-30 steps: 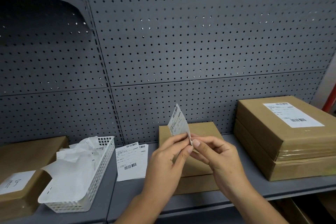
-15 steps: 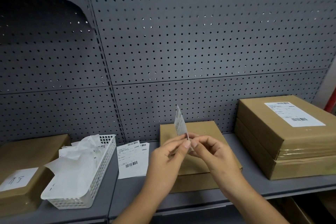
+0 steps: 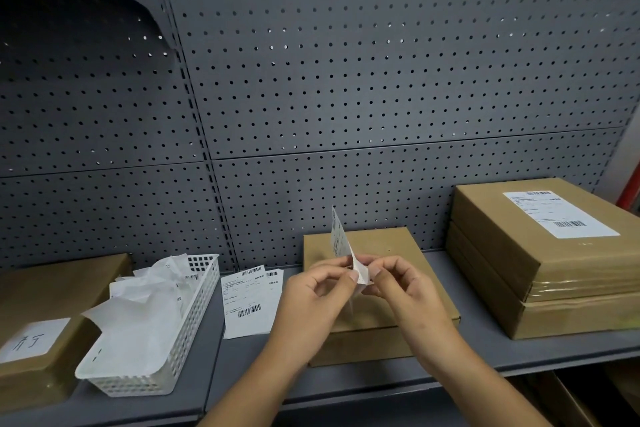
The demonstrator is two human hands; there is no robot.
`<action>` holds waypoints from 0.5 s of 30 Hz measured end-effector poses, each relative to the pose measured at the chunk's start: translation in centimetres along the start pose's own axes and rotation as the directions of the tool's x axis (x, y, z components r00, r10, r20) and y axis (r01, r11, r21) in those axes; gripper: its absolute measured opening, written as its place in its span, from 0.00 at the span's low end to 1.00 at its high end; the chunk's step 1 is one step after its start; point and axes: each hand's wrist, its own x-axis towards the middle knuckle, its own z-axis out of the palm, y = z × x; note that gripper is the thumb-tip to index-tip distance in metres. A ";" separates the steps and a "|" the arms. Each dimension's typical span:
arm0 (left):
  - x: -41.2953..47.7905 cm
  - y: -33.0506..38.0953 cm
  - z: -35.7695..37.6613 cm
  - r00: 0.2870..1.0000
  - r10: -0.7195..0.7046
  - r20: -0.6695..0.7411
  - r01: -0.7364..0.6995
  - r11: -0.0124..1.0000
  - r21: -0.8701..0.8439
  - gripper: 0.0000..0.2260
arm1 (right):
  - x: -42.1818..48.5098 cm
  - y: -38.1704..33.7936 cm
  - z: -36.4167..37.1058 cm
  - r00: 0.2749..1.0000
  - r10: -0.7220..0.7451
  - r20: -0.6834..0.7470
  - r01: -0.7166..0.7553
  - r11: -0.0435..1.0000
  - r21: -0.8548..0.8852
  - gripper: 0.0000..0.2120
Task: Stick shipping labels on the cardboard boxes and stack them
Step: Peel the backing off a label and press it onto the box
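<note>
A white shipping label (image 3: 338,236) stands nearly edge-on above a plain cardboard box (image 3: 391,253) in the middle of the shelf. My left hand (image 3: 315,291) pinches its lower edge between thumb and forefinger. My right hand (image 3: 401,284) pinches a peeled strip at the label's bottom corner, which curls away from the sheet. Both hands hover over the box's top. At the right, two cardboard boxes (image 3: 512,253) are stacked, the upper one bearing a stuck label (image 3: 557,213). Loose labels (image 3: 251,302) lie flat on the shelf left of the middle box.
A white plastic basket (image 3: 194,295) holding crumpled backing paper stands left of the loose labels. Another cardboard box (image 3: 65,288) with a handwritten white sticker sits at far left. A grey pegboard (image 3: 346,80) backs the shelf (image 3: 485,340).
The label has turned from facing me to nearly edge-on, and its lower corner has come apart between my fingertips. Both hands have stayed over the middle box.
</note>
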 end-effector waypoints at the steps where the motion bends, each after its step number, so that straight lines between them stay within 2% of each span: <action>1: 0.1 -0.1 0.0 1.000 -0.006 -0.001 0.006 1.000 0.004 0.06 | 0.1 0.2 -0.1 1.000 0.013 -0.020 -0.013 1.000 0.024 0.08; 4: 0.2 -0.4 -0.2 0.998 -0.057 0.004 0.057 0.998 -0.038 0.06 | 0.6 0.6 -0.5 0.990 0.109 -0.087 -0.095 0.984 0.153 0.08; 8: 0.4 -0.5 -0.1 0.994 -0.108 -0.001 0.108 0.990 -0.088 0.07 | 1.5 0.7 -1.1 0.966 0.233 -0.115 -0.166 0.895 0.415 0.08; 10: 0.6 -0.3 0.0 0.994 -0.112 -0.001 0.111 0.990 -0.088 0.07 | 1.5 0.4 -1.0 0.967 0.237 -0.097 -0.179 0.896 0.406 0.10; 13: 0.8 0.0 0.3 0.997 -0.071 0.011 0.072 0.997 -0.016 0.06 | 1.0 0.2 -0.6 0.976 0.214 -0.032 -0.197 0.940 0.279 0.22; 15: 0.9 0.1 0.4 0.999 -0.044 0.005 0.044 0.999 0.021 0.06 | 0.6 0.2 -0.3 0.987 0.163 -0.008 -0.157 0.965 0.210 0.22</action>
